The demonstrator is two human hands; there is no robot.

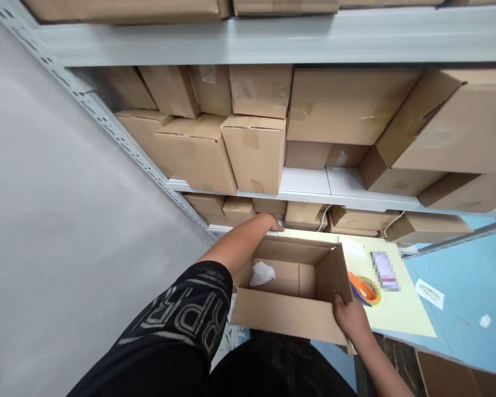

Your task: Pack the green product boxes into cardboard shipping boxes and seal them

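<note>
I hold an open cardboard box point(287, 314) in front of me, above the edge of a table. My left hand point(275, 223) reaches over to the box's far left corner, fingers curled over the rim. My right hand point(349, 317) grips the near right corner, thumb on the inside wall. Inside the box lies a crumpled white piece of paper or plastic point(262, 273) against the left side. The rest of the box floor looks bare.
Grey metal shelving point(273, 47) stacked with several closed cardboard boxes point(254, 151) fills the wall ahead. A pale yellow mat point(397, 309) on the blue table point(471, 286) carries an orange tape dispenser point(361, 286), a blurred label and paper slips. A grey wall is on the left.
</note>
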